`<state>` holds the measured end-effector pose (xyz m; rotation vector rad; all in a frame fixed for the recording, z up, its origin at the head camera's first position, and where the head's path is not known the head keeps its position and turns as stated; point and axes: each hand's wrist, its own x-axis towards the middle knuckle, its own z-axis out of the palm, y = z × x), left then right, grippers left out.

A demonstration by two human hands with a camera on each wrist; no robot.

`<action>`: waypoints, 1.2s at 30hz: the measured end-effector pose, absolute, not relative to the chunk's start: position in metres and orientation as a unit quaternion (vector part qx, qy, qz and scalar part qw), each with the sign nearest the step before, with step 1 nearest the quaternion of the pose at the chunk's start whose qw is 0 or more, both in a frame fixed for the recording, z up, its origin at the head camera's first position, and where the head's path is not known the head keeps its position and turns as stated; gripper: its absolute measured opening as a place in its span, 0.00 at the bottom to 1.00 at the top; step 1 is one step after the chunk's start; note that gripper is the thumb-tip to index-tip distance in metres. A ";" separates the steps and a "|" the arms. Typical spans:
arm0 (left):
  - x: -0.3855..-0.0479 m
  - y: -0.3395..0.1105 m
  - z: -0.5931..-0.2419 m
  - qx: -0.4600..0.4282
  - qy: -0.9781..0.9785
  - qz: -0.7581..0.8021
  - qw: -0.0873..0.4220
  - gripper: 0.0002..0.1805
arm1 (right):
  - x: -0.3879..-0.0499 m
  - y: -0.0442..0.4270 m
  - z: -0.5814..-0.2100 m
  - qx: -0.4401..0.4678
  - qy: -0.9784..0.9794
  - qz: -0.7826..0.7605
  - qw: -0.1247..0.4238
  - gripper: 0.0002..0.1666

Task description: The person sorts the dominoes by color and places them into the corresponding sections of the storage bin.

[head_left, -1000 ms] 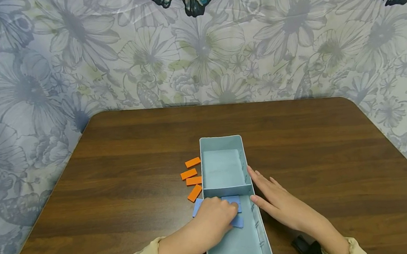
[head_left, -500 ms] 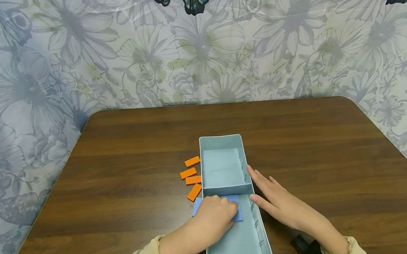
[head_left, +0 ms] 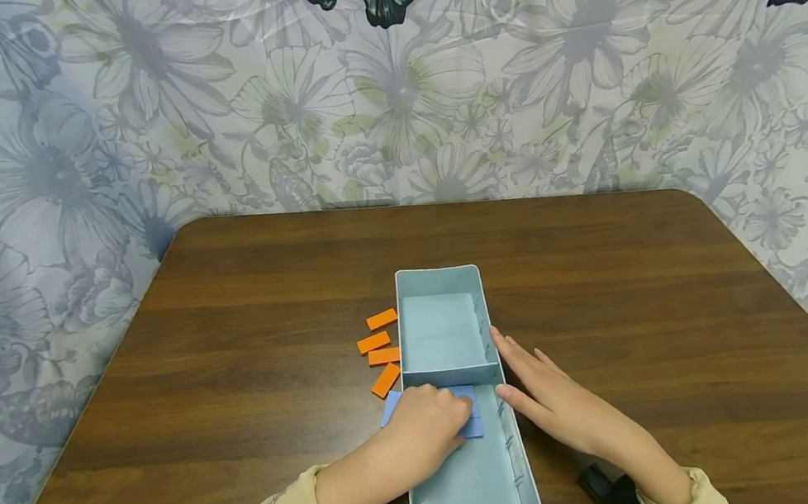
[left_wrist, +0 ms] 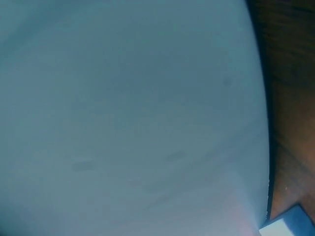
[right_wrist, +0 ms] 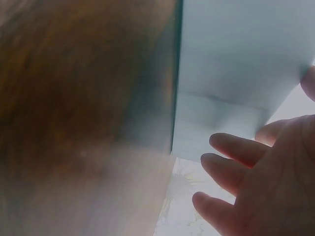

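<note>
In the head view, the left hand [head_left: 424, 431] reaches over the left wall of a pale blue two-part tray [head_left: 469, 494], its curled finger and thumb pinching a flat blue piece [head_left: 474, 428] in the near compartment. Another blue piece [head_left: 462, 392] lies against the divider. Outside the left wall, a blue piece [head_left: 389, 407] shows partly behind the hand. The right hand [head_left: 563, 404] has its fingers extended, fingertips touching the tray's right wall. In the right wrist view, the right hand [right_wrist: 266, 182] is beside the tray's outer wall [right_wrist: 221, 73]. The left wrist view shows no fingers.
Several orange pieces [head_left: 383, 356] lie on the brown table [head_left: 270, 325] left of the tray. The far compartment [head_left: 443, 331] holds nothing. A black object [head_left: 611, 494] is at the right wrist. Behind the table is flowered cloth [head_left: 432, 107].
Since a second ago, the blue piece under the left hand has shifted up toward the divider and straightened beside the other. Both hands have stayed nearly in place.
</note>
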<state>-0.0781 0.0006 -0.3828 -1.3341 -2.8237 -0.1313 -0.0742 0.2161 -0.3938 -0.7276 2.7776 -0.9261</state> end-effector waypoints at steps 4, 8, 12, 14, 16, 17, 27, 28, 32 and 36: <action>-0.078 0.001 -0.382 -0.425 -0.904 -0.040 0.006 0.10 | -0.074 0.216 -0.394 -0.239 0.920 -0.305 0.064 0.39; -0.077 0.000 -0.382 -0.422 -0.906 -0.039 0.005 0.10 | -0.074 0.216 -0.394 -0.241 0.919 -0.304 0.063 0.39; -0.077 0.000 -0.381 -0.417 -0.908 -0.038 0.013 0.11 | -0.075 0.216 -0.394 -0.240 0.920 -0.304 0.062 0.39; -0.078 -0.001 -0.377 -0.416 -0.908 -0.045 0.019 0.11 | -0.075 0.216 -0.394 -0.238 0.920 -0.305 0.063 0.39; -0.079 -0.004 -0.371 -0.415 -0.907 -0.061 0.027 0.12 | -0.075 0.216 -0.394 -0.238 0.919 -0.307 0.065 0.39; -0.080 -0.006 -0.367 -0.416 -0.906 -0.075 0.031 0.12 | -0.075 0.216 -0.393 -0.237 0.919 -0.307 0.067 0.39; -0.098 -0.063 -0.340 -0.373 -0.882 -0.273 0.093 0.08 | -0.071 0.215 -0.395 -0.228 0.922 -0.306 0.066 0.39; -0.100 -0.069 -0.341 -0.358 -0.886 -0.278 0.097 0.09 | -0.070 0.215 -0.396 -0.227 0.921 -0.308 0.070 0.39; -0.106 -0.090 -0.349 -0.321 -0.902 -0.274 0.089 0.11 | -0.070 0.214 -0.396 -0.228 0.919 -0.313 0.075 0.39; -0.112 -0.097 -0.358 -0.325 -0.899 -0.288 0.060 0.09 | -0.073 0.215 -0.394 -0.227 0.920 -0.314 0.064 0.39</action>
